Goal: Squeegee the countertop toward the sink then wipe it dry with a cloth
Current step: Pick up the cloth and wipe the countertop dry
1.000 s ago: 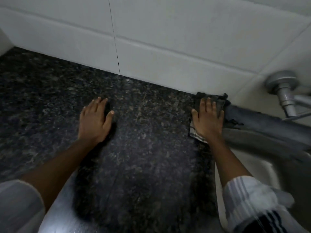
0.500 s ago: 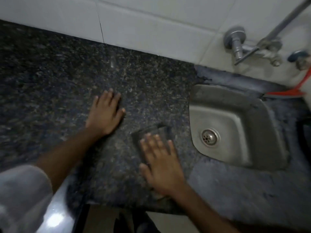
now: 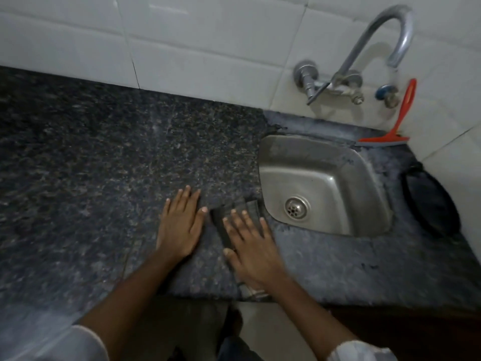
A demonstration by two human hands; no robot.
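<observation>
My right hand [image 3: 250,246] lies flat, fingers spread, pressing a dark grey cloth [image 3: 243,208] onto the speckled granite countertop [image 3: 104,165] just left of the steel sink [image 3: 325,183]. The cloth shows above my fingers and below my palm near the counter's front edge. My left hand [image 3: 182,225] rests flat and empty on the counter, right beside the cloth. A red squeegee [image 3: 393,131] leans against the tiled wall behind the sink's back right corner.
A curved metal tap [image 3: 364,61] with valves juts from the white tile wall [image 3: 208,48] above the sink. A dark round object [image 3: 429,204] sits at the counter's right end. The counter's front edge runs just below my hands.
My right hand slid the cloth from the back wall to the counter's front, then right toward the sink. The view shifted right, and my left hand now lies close beside the cloth.
</observation>
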